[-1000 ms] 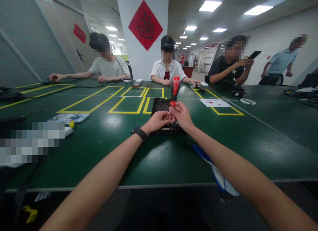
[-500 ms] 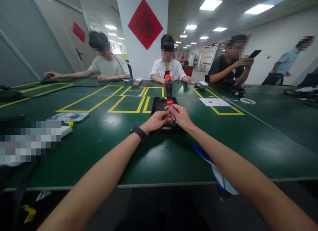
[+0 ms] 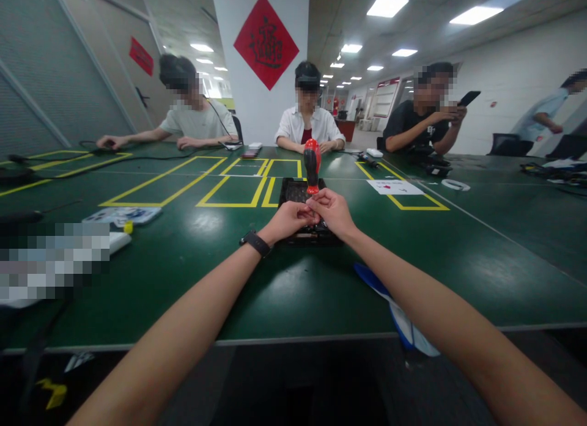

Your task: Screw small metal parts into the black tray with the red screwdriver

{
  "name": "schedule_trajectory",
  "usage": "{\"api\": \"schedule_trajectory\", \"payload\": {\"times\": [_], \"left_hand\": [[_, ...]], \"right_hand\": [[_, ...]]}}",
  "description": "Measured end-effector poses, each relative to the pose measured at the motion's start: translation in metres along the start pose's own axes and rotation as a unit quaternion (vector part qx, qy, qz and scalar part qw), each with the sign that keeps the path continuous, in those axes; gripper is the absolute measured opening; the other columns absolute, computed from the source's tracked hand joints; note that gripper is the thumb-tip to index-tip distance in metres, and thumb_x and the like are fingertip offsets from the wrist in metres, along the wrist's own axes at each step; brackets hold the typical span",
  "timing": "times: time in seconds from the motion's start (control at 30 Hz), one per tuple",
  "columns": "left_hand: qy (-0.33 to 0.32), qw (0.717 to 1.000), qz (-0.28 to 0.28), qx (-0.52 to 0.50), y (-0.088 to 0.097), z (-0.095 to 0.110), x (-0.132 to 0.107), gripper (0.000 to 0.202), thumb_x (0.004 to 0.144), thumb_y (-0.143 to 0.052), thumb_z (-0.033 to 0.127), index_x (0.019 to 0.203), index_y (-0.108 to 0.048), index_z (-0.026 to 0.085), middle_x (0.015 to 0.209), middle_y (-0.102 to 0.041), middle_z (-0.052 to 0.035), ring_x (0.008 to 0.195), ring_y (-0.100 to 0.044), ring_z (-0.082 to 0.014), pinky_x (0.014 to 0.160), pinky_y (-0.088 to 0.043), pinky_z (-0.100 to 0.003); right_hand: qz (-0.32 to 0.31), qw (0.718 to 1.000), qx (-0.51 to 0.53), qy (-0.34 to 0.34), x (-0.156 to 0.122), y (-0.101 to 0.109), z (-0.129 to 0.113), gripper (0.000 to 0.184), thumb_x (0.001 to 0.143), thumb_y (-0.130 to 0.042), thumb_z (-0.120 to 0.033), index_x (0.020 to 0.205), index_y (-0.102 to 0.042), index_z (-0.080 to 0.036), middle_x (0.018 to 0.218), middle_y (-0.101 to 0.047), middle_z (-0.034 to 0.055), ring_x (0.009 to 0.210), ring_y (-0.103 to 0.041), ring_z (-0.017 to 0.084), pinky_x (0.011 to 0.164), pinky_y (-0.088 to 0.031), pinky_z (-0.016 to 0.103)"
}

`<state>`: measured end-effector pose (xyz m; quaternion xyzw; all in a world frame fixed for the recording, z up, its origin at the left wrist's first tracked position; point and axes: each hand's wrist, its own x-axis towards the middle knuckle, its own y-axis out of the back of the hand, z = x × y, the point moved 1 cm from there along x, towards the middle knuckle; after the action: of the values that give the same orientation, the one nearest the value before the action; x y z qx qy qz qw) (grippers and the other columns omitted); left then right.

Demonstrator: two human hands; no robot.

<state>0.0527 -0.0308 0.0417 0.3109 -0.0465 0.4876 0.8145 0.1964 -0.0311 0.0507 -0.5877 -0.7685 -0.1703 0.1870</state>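
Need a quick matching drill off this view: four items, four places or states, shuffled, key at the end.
1. screwdriver
2. case
3. watch
4. diamond sign

A. on the white pillar
B. black, on the green table, below the left hand and right hand
C. on the left wrist
D. red and black, handle upward

Pairs: 1-D, 2-B, 3-C, 4-A

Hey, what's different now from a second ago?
The screwdriver swung left, from leaning right to nearly upright. The person in white drew one hand back from the small devices, and the person in light blue moved right. The right hand still pinches the screwdriver, the left hand close by, both over the black case.
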Motion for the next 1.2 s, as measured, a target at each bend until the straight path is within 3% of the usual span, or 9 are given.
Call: {"api": "schedule_trajectory", "payload": {"times": [0.3,0.4,0.5,0.63,0.77,0.87,1.07,1.13,1.2], "left_hand": [[-0.027,0.999,0.027,0.0,0.001,0.001,0.001,0.016,0.075,-0.054,0.024,0.079,-0.062,0.011,0.08,-0.067,-0.0061,0.074,-0.061,-0.015,0.07,-0.046,-0.025],[-0.017,0.992,0.11,0.059,0.017,0.001,0.002,0.016,0.076,-0.052,0.024,0.08,-0.063,0.013,0.081,-0.068,-0.0054,0.075,-0.062,-0.0152,0.073,-0.047,-0.026],[0.01,0.968,0.239,0.08,0.045,-0.01,0.0,0.018,0.076,-0.05,0.023,0.086,-0.062,0.013,0.081,-0.068,-0.0053,0.076,-0.063,-0.0144,0.075,-0.047,-0.026],[0.137,0.929,0.327,0.104,0.074,-0.039,-0.01,0.016,0.072,-0.055,0.027,0.076,-0.062,0.013,0.071,-0.068,-0.0055,0.068,-0.063,-0.0149,0.069,-0.048,-0.026],[0.294,0.903,0.312,0.0,0.077,-0.055,-0.02,0.017,0.062,-0.068,0.025,0.058,-0.06,0.011,0.056,-0.064,-0.0067,0.053,-0.059,-0.0147,0.056,-0.046,-0.027],[0.336,0.896,0.285,-0.049,0.075,-0.056,-0.022,0.02,0.059,-0.073,0.025,0.057,-0.06,0.01,0.057,-0.063,-0.0078,0.049,-0.058,-0.0138,0.049,-0.042,-0.025],[0.351,0.911,0.205,0.068,0.081,-0.065,-0.022,0.02,0.06,-0.069,0.03,0.054,-0.062,0.013,0.051,-0.062,-0.0075,0.05,-0.059,-0.0167,0.043,-0.036,-0.023],[0.333,0.914,0.186,0.138,0.08,-0.065,-0.023,0.021,0.063,-0.065,0.031,0.05,-0.062,0.014,0.046,-0.06,-0.0078,0.048,-0.057,-0.0168,0.046,-0.037,-0.024],[0.31,0.9,0.188,0.241,0.076,-0.061,-0.024,0.024,0.066,-0.06,0.034,0.05,-0.062,0.015,0.048,-0.06,-0.0097,0.052,-0.058,-0.0187,0.05,-0.039,-0.025]], "right_hand": [[0.004,0.999,-0.029,0.028,-0.004,-0.002,-0.01,0.035,0.074,-0.06,-0.046,0.096,-0.056,-0.019,0.067,-0.06,-0.001,0.051,-0.053,0.009,0.05,-0.046,0.023],[0.029,0.996,-0.063,0.054,0.0,0.002,-0.013,0.034,0.076,-0.059,-0.043,0.101,-0.056,-0.02,0.077,-0.061,0.0008,0.063,-0.058,0.011,0.058,-0.047,0.024],[0.08,0.99,-0.104,0.059,0.006,0.012,-0.007,0.031,0.077,-0.056,-0.041,0.098,-0.058,-0.019,0.087,-0.062,0.0023,0.07,-0.057,0.011,0.063,-0.045,0.023],[0.166,0.968,-0.187,0.036,0.014,0.033,0.011,0.025,0.078,-0.053,-0.038,0.089,-0.059,-0.017,0.086,-0.061,0.0032,0.072,-0.054,0.012,0.071,-0.045,0.027],[0.179,0.935,-0.306,-0.024,0.016,0.05,0.031,0.024,0.076,-0.053,-0.033,0.089,-0.059,-0.015,0.096,-0.059,0.0074,0.078,-0.055,0.014,0.081,-0.044,0.031],[0.142,0.916,-0.364,-0.087,0.016,0.055,0.043,0.028,0.074,-0.056,-0.032,0.095,-0.058,-0.014,0.104,-0.058,0.0101,0.09,-0.055,0.017,0.088,-0.041,0.033],[0.118,0.914,-0.356,-0.157,0.015,0.054,0.051,0.041,0.075,-0.056,-0.03,0.11,-0.053,-0.011,0.113,-0.059,0.0133,0.104,-0.056,0.02,0.091,-0.042,0.032],[0.097,0.894,-0.405,-0.163,0.016,0.053,0.047,0.043,0.074,-0.057,-0.027,0.113,-0.052,-0.009,0.112,-0.06,0.0151,0.104,-0.057,0.022,0.089,-0.043,0.033],[0.059,0.847,-0.497,-0.182,0.019,0.051,0.039,0.041,0.074,-0.057,-0.024,0.112,-0.053,-0.008,0.109,-0.061,0.018,0.101,-0.059,0.026,0.085,-0.045,0.035]]}}
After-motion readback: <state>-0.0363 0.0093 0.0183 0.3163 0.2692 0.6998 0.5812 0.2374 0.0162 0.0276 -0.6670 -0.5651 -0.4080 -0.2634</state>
